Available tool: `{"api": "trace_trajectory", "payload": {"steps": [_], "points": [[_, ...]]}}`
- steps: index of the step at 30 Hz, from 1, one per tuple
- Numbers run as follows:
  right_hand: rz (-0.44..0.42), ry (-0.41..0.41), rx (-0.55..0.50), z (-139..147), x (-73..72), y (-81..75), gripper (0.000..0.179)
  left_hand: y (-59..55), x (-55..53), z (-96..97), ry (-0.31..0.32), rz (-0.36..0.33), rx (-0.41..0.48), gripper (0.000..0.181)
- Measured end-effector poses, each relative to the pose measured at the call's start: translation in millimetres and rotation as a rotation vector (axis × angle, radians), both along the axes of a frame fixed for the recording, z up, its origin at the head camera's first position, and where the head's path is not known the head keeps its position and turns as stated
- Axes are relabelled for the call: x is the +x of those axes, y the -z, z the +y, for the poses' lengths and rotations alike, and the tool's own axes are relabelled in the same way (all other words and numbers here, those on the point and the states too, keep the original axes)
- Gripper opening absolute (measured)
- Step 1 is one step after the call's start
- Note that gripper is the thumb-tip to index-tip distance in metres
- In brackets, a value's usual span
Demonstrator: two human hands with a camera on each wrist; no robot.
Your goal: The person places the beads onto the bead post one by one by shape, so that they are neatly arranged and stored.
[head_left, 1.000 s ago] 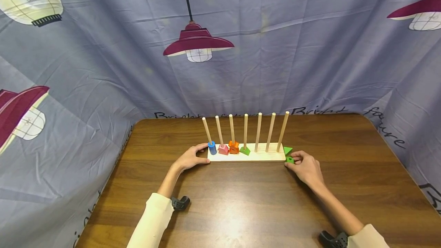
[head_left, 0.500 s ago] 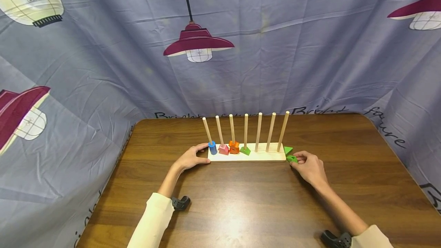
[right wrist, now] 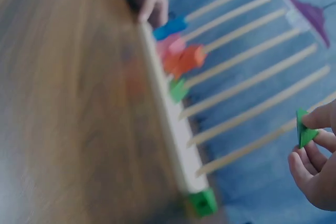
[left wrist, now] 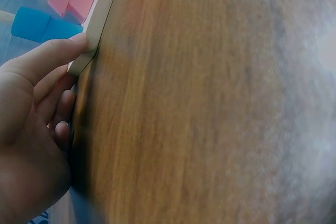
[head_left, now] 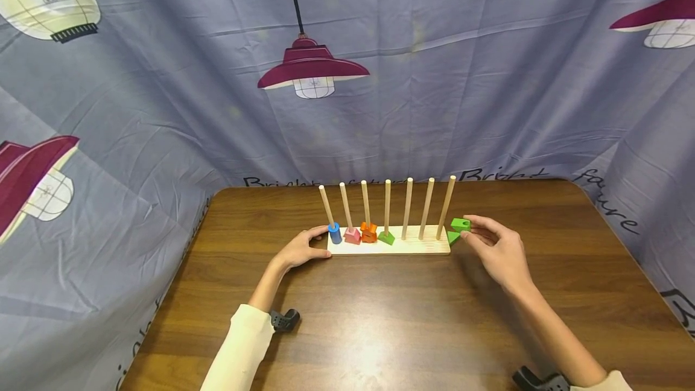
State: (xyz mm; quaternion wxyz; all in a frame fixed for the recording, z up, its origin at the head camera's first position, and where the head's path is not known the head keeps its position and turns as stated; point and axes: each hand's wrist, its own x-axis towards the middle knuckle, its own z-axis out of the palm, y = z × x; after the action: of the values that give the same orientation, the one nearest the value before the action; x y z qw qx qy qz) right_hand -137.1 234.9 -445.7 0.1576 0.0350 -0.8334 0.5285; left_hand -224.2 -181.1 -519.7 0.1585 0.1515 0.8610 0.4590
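Observation:
A wooden peg board [head_left: 402, 248] with several upright pegs lies on the table. My left hand [head_left: 297, 250] grips its left end; the left wrist view shows the thumb [left wrist: 68, 48] on the edge beside the blue blocks [left wrist: 44, 25]. Just past the board's right end, my right hand [head_left: 501, 253] pinches a green triangular block [right wrist: 306, 131] with a hole, raised off the table. A second green block [right wrist: 203, 202] lies against that end of the board. Along the pegs sit a blue stack [head_left: 335, 234], pink blocks [head_left: 352, 236], orange blocks [head_left: 368, 233] and one green block [head_left: 387, 238].
Three pegs at the right of the board carry no blocks. The brown wooden table [head_left: 369, 312] extends around it. A grey-blue curtain [head_left: 402, 113] with printed lamps hangs behind the table.
My right hand has drawn the green block slightly right, then lifted it off the table and turned it. My left hand stays at the board's end.

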Motion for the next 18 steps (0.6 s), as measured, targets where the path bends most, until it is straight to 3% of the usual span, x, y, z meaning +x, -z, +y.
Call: {"api": "trace_trajectory", "payload": {"steps": [4, 9, 12, 18], "points": [[0.082, -0.08, -0.089, -15.3, 1.3, -19.7, 0.032, -0.1, 0.5, -0.4, 0.005, 0.004, -0.004, 0.073], [0.201, -0.144, -0.068, -34.4, -2.4, -42.1, 0.035, 1.3, -0.3, -1.6, 0.001, 0.005, 0.002, 0.073], [0.234, -0.178, -0.057, -44.3, -7.1, -53.3, 0.037, -4.1, 2.9, 0.0, 0.002, 0.003, 0.02, 0.071], [0.267, -0.228, -0.074, -63.0, -18.3, -70.4, 0.039, -4.6, 2.3, 1.4, 0.008, 0.001, 0.025, 0.071]]}}
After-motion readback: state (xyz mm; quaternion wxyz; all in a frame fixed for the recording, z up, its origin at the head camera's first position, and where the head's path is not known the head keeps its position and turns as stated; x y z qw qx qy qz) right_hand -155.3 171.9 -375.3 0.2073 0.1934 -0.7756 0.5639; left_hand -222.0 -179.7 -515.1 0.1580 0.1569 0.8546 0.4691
